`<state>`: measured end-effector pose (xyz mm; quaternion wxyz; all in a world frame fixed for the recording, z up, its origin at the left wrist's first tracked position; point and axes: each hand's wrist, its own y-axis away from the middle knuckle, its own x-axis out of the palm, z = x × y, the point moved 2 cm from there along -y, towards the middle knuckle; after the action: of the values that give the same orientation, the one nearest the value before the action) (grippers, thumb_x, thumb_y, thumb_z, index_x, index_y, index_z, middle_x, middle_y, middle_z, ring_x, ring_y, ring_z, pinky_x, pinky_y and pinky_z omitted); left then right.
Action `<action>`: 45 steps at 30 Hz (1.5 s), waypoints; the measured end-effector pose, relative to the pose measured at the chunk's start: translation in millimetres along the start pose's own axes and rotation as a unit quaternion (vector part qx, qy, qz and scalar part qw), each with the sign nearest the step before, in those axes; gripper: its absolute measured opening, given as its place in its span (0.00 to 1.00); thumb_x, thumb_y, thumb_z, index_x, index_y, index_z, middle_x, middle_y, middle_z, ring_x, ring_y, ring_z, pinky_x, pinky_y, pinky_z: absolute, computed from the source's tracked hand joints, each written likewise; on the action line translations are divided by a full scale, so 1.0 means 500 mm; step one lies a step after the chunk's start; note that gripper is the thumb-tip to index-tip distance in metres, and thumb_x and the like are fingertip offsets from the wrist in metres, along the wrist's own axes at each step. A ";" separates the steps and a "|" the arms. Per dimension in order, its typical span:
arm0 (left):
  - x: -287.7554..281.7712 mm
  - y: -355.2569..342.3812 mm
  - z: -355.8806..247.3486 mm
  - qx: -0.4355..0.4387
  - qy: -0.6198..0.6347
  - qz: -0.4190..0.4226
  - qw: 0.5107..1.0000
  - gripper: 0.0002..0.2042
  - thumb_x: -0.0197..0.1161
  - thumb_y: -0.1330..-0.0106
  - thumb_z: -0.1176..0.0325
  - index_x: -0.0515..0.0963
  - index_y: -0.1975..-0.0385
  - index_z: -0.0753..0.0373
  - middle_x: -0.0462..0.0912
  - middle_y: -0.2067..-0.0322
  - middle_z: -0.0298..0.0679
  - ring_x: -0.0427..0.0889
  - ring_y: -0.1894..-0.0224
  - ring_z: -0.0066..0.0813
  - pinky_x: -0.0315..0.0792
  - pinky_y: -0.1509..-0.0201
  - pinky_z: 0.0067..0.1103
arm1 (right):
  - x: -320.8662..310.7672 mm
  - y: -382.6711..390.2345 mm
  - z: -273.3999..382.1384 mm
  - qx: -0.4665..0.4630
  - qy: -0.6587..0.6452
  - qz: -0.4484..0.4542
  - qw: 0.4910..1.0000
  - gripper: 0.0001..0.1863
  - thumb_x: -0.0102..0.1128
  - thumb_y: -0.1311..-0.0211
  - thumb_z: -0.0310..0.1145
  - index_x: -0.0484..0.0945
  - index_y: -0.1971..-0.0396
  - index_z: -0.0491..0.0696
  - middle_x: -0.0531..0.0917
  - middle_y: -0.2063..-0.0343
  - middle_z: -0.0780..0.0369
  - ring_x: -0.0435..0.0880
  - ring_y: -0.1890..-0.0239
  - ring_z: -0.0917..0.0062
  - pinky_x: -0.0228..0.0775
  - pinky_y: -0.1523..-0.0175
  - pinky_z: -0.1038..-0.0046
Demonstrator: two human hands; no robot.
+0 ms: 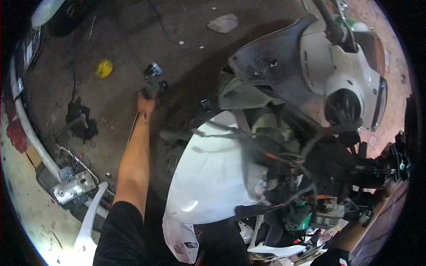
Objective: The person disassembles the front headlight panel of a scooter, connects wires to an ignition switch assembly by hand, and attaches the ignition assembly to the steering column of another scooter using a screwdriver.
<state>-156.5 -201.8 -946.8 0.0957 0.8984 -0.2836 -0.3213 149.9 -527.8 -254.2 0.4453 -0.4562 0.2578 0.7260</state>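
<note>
My left arm stretches forward over the dark floor, left of a partly dismantled motor scooter. My left hand (146,101) looks closed around a dark part with a silver end (154,69), blurred and too dim to name. A thin rod or cable (132,128) runs beside the wrist; whether the hand holds it I cannot tell. At the lower right, my right forearm (361,228) reaches toward black parts (392,164) at the scooter's side. Its hand (385,191) is dim and its fingers are hidden. The scooter's white body panel (206,173) lies between my arms.
Loose cables (284,155) cross the scooter's exposed middle. Its grey-and-white front shield (284,62) stands at the far right. On the floor are a yellow round object (104,69), a clear plastic bag (223,23) and a dark stain (80,119). A silver metal part (75,187) lies at left.
</note>
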 end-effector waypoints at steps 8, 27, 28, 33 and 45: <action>-0.057 -0.015 -0.382 0.077 0.074 0.119 0.987 0.24 0.67 0.40 0.65 0.71 0.46 0.69 0.81 0.54 0.51 0.80 0.50 0.42 0.73 0.46 0.31 | 0.021 0.015 -0.016 0.024 -0.055 0.009 0.998 0.55 0.82 0.75 0.39 0.62 0.41 0.40 0.72 0.48 0.59 0.73 0.47 0.73 0.64 0.41 0.70; -0.189 0.135 -0.689 0.010 0.131 0.269 0.954 0.19 0.64 0.37 0.69 0.71 0.50 0.74 0.81 0.56 0.50 0.81 0.53 0.33 0.72 0.49 0.25 | 0.062 -0.030 0.033 0.050 -0.224 0.033 0.973 0.59 0.88 0.84 0.39 0.62 0.45 0.38 0.71 0.52 0.61 0.77 0.51 0.75 0.65 0.42 0.74; -0.204 0.155 -0.713 -0.002 0.117 0.260 0.959 0.18 0.64 0.37 0.70 0.72 0.51 0.74 0.82 0.57 0.49 0.81 0.54 0.33 0.73 0.49 0.24 | 0.055 -0.029 0.022 0.021 -0.202 0.061 0.977 0.57 0.87 0.82 0.37 0.62 0.45 0.38 0.71 0.52 0.61 0.77 0.52 0.75 0.65 0.43 0.75; -0.220 0.159 -0.781 0.043 0.068 0.202 0.976 0.14 0.63 0.36 0.70 0.75 0.54 0.72 0.83 0.60 0.46 0.81 0.57 0.32 0.73 0.51 0.24 | 0.041 -0.018 0.026 0.012 -0.091 0.090 0.992 0.45 0.72 0.76 0.26 0.63 0.47 0.38 0.71 0.54 0.61 0.77 0.55 0.78 0.63 0.45 0.79; -0.271 0.242 -1.011 0.069 0.084 0.279 0.954 0.23 0.69 0.41 0.64 0.74 0.49 0.68 0.81 0.53 0.44 0.78 0.50 0.30 0.70 0.43 0.25 | 0.050 -0.021 0.035 0.063 -0.220 0.217 0.949 0.45 0.76 0.77 0.29 0.60 0.52 0.42 0.75 0.59 0.54 0.79 0.58 0.70 0.74 0.55 0.70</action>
<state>22.9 -228.8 -441.5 0.1427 0.8119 -0.5350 -0.1849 147.1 -498.9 -268.6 0.3502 -0.1896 0.2915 0.8697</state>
